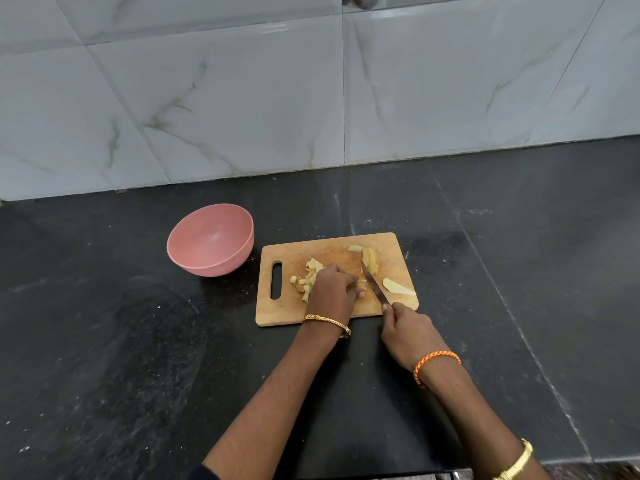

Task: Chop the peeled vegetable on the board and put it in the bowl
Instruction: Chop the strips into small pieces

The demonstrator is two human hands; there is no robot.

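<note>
on the board, mid-chop

at the middle of the cutting board [287, 310] my left hand [334, 285] sits with fingers curled down over a piece of vegetable; i can see only a sliver of it under the fingertips, so i can't tell its shape. my right hand [407, 332] is at the board's near right edge, wrapped round the handle of a knife [375, 284], index finger along the top. the blade runs up and away across the board, its edge just right of my left fingers. the two hands are close but not touching.

left of my left hand, toward the board's handle slot, lies a heap of chopped cubes [306, 280]. at the board's far right side are unchopped wedges [370, 259], and one more wedge [398, 287] lies near the right edge, just right of the blade.

off the board's far left corner stands a pink bowl [211, 240], nothing in it. board and bowl sit on a black counter [138, 341].
</note>
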